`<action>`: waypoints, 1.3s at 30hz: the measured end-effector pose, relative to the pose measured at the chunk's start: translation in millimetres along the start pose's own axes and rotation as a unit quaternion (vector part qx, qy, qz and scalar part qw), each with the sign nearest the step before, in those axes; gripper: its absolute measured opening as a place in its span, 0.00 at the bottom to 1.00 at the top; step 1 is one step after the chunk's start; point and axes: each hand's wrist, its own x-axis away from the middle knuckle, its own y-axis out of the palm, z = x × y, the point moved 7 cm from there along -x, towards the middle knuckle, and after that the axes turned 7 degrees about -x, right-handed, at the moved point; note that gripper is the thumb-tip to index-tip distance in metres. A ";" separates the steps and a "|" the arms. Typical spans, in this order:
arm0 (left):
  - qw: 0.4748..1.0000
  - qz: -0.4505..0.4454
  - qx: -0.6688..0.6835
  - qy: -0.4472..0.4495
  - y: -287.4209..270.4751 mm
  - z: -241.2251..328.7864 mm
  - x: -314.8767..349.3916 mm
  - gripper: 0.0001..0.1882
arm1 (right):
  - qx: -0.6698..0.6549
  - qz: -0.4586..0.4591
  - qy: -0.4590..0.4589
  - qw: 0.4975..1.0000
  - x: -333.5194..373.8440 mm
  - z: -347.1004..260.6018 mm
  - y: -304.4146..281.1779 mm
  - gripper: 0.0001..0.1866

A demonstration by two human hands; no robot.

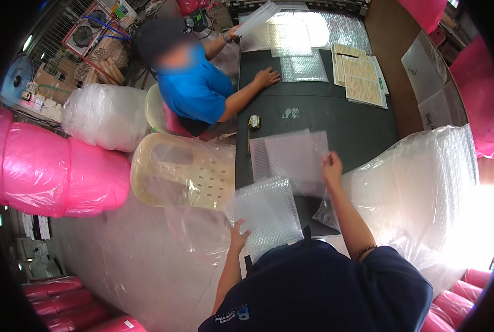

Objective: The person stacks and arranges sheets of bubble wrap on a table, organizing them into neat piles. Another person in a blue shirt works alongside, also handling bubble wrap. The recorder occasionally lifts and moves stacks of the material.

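My left hand grips the lower left edge of a clear bubble wrap piece, thumb on top. This piece tilts in front of my body, over the near end of the dark table. Farther on, pinkish bubble wrap sheets lie overlapping on the tabletop. My right hand is closed at their right edge, fingers curled and seeming to pinch it; the fingertips are partly hidden. Whether each piece is a sheet or a bag I cannot tell.
A tape measure lies by the table's left edge. Papers and more bubble wrap occupy the far end. A co-worker in blue sits at the left. Clear plastic bulges at right; a plastic-covered chair stands left.
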 end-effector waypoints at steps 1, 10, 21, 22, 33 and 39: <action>1.000 -0.001 0.013 -0.008 -1.1 -0.6 2.6 0.29 | -0.072 -0.012 -0.027 0.997 -14.1 -54.6 -9.4 0.04; 0.879 -0.106 0.405 -0.229 11.3 -28.2 -2.1 0.32 | 0.113 -0.392 -0.211 0.888 16.9 -186.6 123.4 0.15; 0.944 0.075 0.265 -0.182 7.7 -44.2 24.5 0.22 | 0.339 -0.405 -0.168 0.832 97.1 -47.2 217.0 0.38; 0.944 0.065 0.274 -0.174 7.0 -39.9 25.6 0.21 | 0.332 -0.385 -0.180 0.842 69.7 -45.9 225.3 0.40; 0.949 0.093 0.248 -0.172 -1.6 -50.0 26.6 0.25 | 0.506 -0.401 -0.217 0.732 -42.2 -18.2 270.6 0.62; 0.968 0.236 -0.062 -0.048 -6.6 -1.0 30.7 0.48 | 0.468 -0.380 -0.228 0.764 -3.4 -33.9 245.2 0.37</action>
